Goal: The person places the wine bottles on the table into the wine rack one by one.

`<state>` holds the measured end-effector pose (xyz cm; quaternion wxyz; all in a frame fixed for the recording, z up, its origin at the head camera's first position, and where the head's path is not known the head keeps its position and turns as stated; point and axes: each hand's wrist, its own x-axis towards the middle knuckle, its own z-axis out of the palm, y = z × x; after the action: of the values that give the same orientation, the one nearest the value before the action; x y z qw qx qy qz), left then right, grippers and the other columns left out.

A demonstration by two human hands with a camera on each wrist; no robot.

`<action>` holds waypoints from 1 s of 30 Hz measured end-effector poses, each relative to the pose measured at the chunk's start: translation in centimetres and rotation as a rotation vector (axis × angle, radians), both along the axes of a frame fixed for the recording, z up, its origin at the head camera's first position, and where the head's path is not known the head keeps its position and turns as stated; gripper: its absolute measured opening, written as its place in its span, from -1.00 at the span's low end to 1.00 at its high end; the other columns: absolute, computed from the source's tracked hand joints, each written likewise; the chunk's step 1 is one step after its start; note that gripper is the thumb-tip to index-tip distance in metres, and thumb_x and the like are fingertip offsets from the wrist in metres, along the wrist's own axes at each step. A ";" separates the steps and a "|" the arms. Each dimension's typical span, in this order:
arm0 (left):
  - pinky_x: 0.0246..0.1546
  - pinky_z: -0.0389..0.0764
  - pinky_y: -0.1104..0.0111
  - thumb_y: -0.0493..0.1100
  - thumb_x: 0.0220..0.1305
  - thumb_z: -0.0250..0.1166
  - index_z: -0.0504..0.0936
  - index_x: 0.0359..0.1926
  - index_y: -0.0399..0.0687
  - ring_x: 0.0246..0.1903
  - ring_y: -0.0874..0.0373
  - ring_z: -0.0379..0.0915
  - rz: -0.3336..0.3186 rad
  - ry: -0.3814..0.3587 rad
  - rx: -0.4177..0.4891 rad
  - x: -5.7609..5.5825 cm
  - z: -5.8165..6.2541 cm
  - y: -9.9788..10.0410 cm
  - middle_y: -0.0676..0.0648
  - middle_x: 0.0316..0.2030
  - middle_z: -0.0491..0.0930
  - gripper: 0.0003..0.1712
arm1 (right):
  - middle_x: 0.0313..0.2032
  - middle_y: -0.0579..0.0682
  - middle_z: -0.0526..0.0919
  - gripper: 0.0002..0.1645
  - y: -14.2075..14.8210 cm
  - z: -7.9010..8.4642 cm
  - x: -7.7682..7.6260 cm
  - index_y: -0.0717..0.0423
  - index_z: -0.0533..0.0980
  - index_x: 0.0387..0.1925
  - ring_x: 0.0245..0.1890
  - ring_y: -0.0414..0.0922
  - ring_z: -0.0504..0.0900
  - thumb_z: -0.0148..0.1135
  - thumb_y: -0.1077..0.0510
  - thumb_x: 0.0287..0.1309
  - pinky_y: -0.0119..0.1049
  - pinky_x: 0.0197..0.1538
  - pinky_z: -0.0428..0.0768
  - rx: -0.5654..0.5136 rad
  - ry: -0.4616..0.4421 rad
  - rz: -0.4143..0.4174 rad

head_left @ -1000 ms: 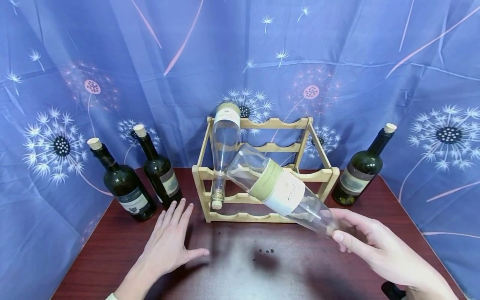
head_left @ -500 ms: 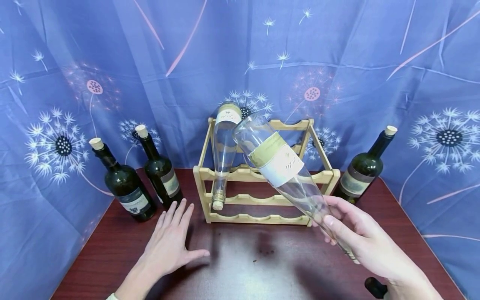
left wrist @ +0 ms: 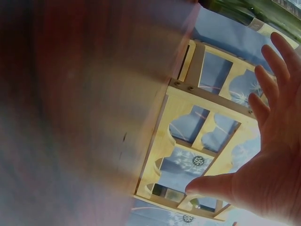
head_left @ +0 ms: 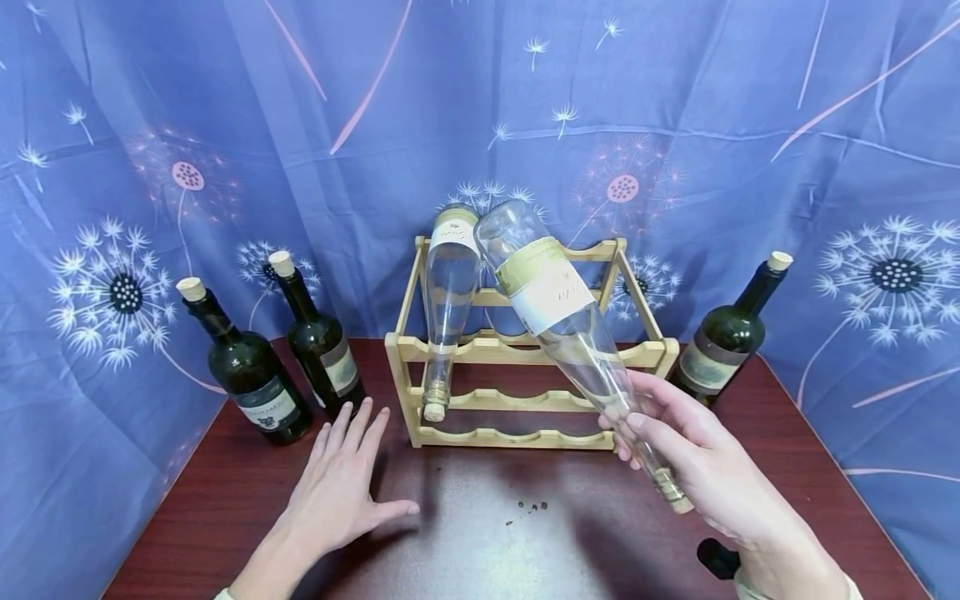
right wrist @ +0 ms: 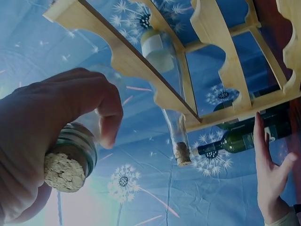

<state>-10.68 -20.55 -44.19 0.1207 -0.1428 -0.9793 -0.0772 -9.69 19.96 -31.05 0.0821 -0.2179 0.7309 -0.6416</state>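
My right hand grips a clear corked wine bottle by its neck. The bottle tilts, its base up and away over the rack, its cork pointing back toward me. Behind it stands a wooden wine rack. A second clear bottle lies in the rack's top left slot, cork end forward, and the held bottle's base overlaps its side in the head view. My left hand rests on the table with fingers spread, holding nothing, fingertips near a dark green bottle.
Another dark green bottle stands at the far left and a third green bottle right of the rack, all corked. Small dark spots mark the red-brown table. A blue dandelion-patterned curtain hangs behind.
My right hand has carried the clear bottle up and leftward over the rack, turning its base farther back. The grip has shifted so the cork now shows below the hand. The left hand stays put.
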 end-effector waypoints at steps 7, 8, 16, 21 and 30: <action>0.28 0.00 -0.17 0.73 -0.39 0.19 0.10 0.48 0.03 0.44 -0.17 -0.25 0.001 -0.017 0.006 0.1 0.0 0.1 -0.16 0.46 -0.02 0.45 | -0.04 0.36 0.46 -0.44 -1.7 0.2 -0.6 0.15 0.20 0.34 -0.32 0.01 0.54 -0.20 0.40 0.34 -0.20 -0.25 0.60 -0.030 -0.027 -0.057; 0.28 0.00 -0.17 0.73 -0.38 0.19 0.10 0.48 0.03 0.44 -0.17 -0.25 0.002 -0.019 0.007 0.1 0.0 0.1 -0.16 0.46 -0.02 0.45 | -0.04 0.37 0.46 -0.44 -2.0 0.3 -0.7 0.16 0.20 0.34 -0.32 0.00 0.54 -0.19 0.41 0.32 -0.21 -0.25 0.59 -0.035 -0.036 -0.071; 0.28 -0.01 -0.17 0.72 -0.39 0.20 0.10 0.47 0.03 0.44 -0.17 -0.25 0.002 -0.020 0.012 0.1 0.0 0.1 -0.16 0.46 0.00 0.45 | -0.01 0.27 0.47 -0.38 -3.7 0.5 -1.0 0.11 0.16 0.35 -0.28 -0.02 0.56 -0.16 0.40 0.27 -0.27 -0.26 0.57 -0.054 -0.087 -0.122; 0.28 -0.03 -0.17 0.73 -0.39 0.19 0.07 0.49 0.06 0.44 -0.16 -0.27 0.004 -0.028 0.012 0.1 0.1 0.1 -0.15 0.46 -0.03 0.46 | 0.00 0.29 0.46 -0.36 -4.7 0.6 -1.2 0.13 0.13 0.37 -0.25 -0.02 0.57 -0.15 0.39 0.27 -0.27 -0.22 0.58 -0.073 -0.093 -0.130; 0.28 -0.01 -0.17 0.74 -0.40 0.19 0.06 0.49 0.08 0.43 -0.18 -0.22 0.010 -0.025 0.009 0.1 0.1 0.0 -0.15 0.46 -0.03 0.46 | 0.07 0.28 0.41 -0.36 -6.3 0.6 -1.7 0.15 0.04 0.40 -0.21 -0.02 0.55 -0.12 0.35 0.34 -0.25 -0.16 0.60 -0.119 -0.123 -0.135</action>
<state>-10.56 -20.53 -44.12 0.1095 -0.1363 -0.9811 -0.0827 -11.39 13.65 -30.47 0.0704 -0.1331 0.6980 -0.7001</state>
